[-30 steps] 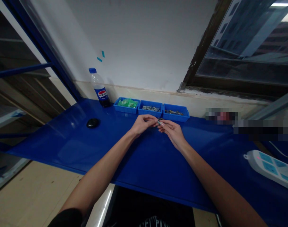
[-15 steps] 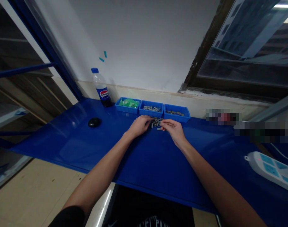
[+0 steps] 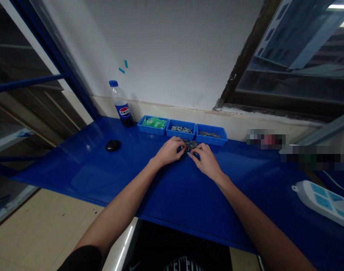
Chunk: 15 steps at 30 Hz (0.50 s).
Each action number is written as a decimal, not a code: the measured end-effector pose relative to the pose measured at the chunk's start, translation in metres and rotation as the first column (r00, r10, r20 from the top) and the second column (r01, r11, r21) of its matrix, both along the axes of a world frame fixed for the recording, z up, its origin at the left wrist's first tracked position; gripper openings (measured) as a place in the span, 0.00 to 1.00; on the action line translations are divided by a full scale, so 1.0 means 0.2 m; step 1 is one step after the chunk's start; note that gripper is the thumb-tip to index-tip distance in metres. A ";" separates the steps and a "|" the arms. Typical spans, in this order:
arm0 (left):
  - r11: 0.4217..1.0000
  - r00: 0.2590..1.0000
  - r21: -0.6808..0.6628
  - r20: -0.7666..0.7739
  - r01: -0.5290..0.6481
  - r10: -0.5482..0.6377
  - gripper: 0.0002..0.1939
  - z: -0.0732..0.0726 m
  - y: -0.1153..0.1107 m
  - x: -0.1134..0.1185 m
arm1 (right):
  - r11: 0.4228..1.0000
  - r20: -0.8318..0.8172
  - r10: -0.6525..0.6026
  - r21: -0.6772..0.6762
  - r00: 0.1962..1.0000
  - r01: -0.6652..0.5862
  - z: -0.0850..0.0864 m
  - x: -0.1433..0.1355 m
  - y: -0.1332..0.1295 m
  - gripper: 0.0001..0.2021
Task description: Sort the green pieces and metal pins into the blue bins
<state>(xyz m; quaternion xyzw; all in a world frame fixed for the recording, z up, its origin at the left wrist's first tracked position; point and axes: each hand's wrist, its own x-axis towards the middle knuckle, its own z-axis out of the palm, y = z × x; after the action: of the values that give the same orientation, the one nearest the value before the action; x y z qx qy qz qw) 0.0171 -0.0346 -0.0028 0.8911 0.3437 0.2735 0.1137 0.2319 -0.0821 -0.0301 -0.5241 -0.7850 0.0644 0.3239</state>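
Note:
A heap of small dark and grey metal pieces (image 3: 191,144) lies on the blue tabletop (image 3: 172,195), just in front of the bins. My left hand (image 3: 171,151) is at the left side of the heap, thumb and forefinger pinched at its edge. My right hand (image 3: 206,161) comes in from the right, fingertips pinched at the near edge of the heap. Small light spots show at both pinches, too tiny to name. Behind the heap stand three blue bins: one with green packets (image 3: 154,122), a middle one with short grey metal pieces (image 3: 181,130), and one with thin metal pieces (image 3: 208,134).
A cola bottle (image 3: 122,107) stands left of the bins against the wall. A black rounded object (image 3: 112,145) lies on the left of the table. At the right edge is a white power strip (image 3: 321,199). Blurred-out items (image 3: 268,139) sit at the back right.
My right hand has shifted slightly nearer to me, its fingertips moving left along the heap. My left thumb and forefinger have drawn into a pinch, and the heap looks more spread.

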 end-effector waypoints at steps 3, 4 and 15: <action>1.000 1.000 -0.008 0.011 -0.006 0.006 0.12 0.00 0.00 0.00 | 1.000 -0.076 0.009 0.002 0.997 -0.009 0.00 0.00 0.00 0.09; 1.000 1.000 -0.013 0.011 -0.024 0.024 0.12 0.00 0.01 0.00 | 1.000 -0.134 0.012 -0.016 0.991 -0.014 0.00 -0.01 0.00 0.09; 0.995 0.994 0.016 -0.047 -0.098 0.099 0.16 -0.10 0.09 -0.05 | 0.991 -0.695 -0.104 -0.130 0.711 0.017 0.20 -0.08 0.31 0.15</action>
<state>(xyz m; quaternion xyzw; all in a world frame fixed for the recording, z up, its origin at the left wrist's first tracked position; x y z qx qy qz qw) 0.0062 -0.0173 -0.0226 0.8802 0.3879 0.2597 0.0856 0.2154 -0.0195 0.0094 -0.5036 -0.5813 0.2921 0.5685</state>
